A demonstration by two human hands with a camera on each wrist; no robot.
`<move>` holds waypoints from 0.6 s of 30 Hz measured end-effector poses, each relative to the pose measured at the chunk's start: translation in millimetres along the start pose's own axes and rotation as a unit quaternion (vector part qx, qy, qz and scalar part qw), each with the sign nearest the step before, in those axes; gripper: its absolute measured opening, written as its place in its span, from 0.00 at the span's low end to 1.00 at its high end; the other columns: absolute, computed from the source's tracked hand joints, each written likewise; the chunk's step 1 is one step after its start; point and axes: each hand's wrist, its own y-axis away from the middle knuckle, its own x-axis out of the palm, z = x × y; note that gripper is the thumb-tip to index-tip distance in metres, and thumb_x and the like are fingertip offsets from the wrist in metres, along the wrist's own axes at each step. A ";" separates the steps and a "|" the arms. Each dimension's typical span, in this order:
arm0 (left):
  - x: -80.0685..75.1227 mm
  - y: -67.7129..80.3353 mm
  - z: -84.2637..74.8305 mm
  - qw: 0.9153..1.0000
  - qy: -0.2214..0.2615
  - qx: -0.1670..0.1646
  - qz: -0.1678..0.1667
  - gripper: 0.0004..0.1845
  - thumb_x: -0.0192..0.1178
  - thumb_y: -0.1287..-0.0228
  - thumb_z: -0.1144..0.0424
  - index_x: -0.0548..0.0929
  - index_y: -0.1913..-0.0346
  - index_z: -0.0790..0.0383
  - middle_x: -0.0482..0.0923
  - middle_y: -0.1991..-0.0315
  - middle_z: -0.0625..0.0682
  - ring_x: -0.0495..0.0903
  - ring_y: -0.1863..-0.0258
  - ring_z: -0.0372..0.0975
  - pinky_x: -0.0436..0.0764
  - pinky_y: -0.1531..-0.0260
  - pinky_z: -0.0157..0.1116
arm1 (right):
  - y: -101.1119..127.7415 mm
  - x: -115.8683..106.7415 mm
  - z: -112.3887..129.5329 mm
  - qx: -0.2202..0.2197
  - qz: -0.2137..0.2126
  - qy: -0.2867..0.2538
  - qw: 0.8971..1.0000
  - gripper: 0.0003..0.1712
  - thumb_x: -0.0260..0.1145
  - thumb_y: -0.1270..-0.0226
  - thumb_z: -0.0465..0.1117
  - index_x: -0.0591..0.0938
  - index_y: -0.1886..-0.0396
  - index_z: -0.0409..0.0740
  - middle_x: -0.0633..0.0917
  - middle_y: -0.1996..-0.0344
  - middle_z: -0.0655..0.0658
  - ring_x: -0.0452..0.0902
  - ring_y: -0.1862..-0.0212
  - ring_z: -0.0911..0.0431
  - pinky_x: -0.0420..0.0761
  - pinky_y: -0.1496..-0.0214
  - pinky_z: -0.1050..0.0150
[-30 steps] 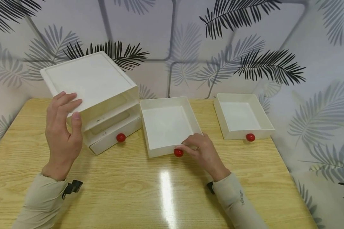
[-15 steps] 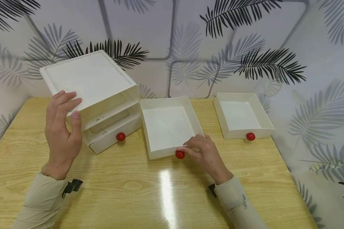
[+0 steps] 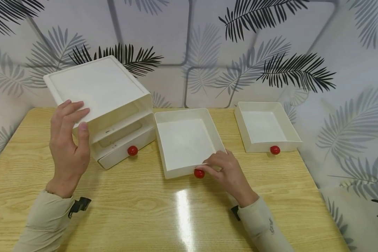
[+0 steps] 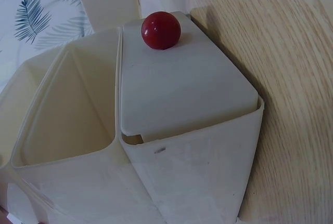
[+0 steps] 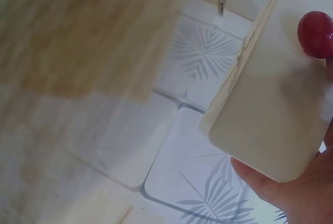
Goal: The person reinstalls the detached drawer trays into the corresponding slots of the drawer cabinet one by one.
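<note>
A white drawer cabinet stands at the left, turned slightly. My left hand rests on its near left top edge, fingers laid over the top and thumb along the front. Two upper slots are open; the bottom drawer, with a red round knob, sits in its slot. Beside the cabinet is a loose white drawer with nothing in it. My right hand grips its front right corner, thumb close to the red knob. In the right wrist view, fingers wrap the drawer's front end.
A second loose white drawer with a red knob lies near the table's right edge. The wooden table ends at a leaf-patterned wall behind and at the right.
My right hand has shifted the middle drawer a little toward me and to the right. The left hand and the cabinet have stayed put.
</note>
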 end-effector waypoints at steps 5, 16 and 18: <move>0.1 -0.3 -1.0 1.000 0.001 0.001 0.000 0.22 0.53 0.22 0.54 0.85 0.46 0.72 0.81 0.39 0.67 0.71 0.27 0.55 0.64 0.21 0.47 | 2.8 -1.2 1.0 -0.003 -0.005 -0.001 1.000 0.04 0.81 0.46 0.41 0.91 0.72 0.51 0.90 0.74 0.56 0.80 0.67 0.61 0.74 0.56 0.60; 0.8 0.6 1.2 1.000 -0.001 -0.002 -0.004 0.22 0.53 0.22 0.54 0.85 0.47 0.72 0.81 0.39 0.67 0.71 0.27 0.54 0.65 0.21 0.47 | 6.8 -3.2 3.9 -0.023 -0.019 -0.002 1.000 0.06 0.81 0.48 0.38 0.90 0.72 0.51 0.90 0.74 0.56 0.80 0.68 0.61 0.75 0.58 0.60; 0.8 0.6 1.9 1.000 -0.001 -0.002 -0.003 0.22 0.53 0.22 0.53 0.85 0.46 0.71 0.81 0.39 0.67 0.71 0.27 0.54 0.65 0.21 0.47 | 7.5 -3.9 4.5 -0.021 -0.019 -0.001 1.000 0.06 0.81 0.47 0.39 0.90 0.72 0.51 0.90 0.75 0.56 0.79 0.68 0.61 0.75 0.58 0.59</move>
